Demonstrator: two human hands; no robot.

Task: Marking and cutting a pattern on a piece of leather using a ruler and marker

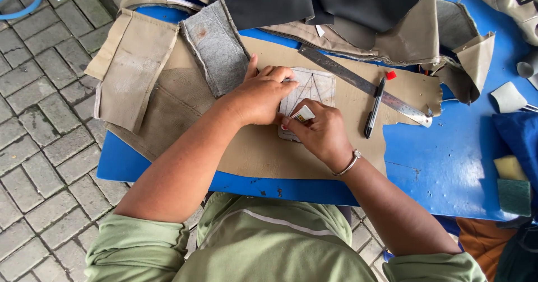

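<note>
My left hand (260, 94) presses flat on the left edge of a small grey pattern piece (314, 87) marked with drawn lines. It lies on a tan leather sheet (263, 147) spread over the blue table (443, 164). Just below the pattern, my right hand (320, 132) pinches a small white chalk-like piece (303, 113), its tip against the pattern's lower edge. A bangle sits on my right wrist.
A steel ruler (364, 84) lies diagonally right of the pattern, with a black pen (374, 108) beside it. Grey felt (216, 47) and tan scraps (134, 63) lie at the left, black material (314, 2) at the back. Sponges (513, 184) rest at the right edge. Brick paving (39, 119) is at the left.
</note>
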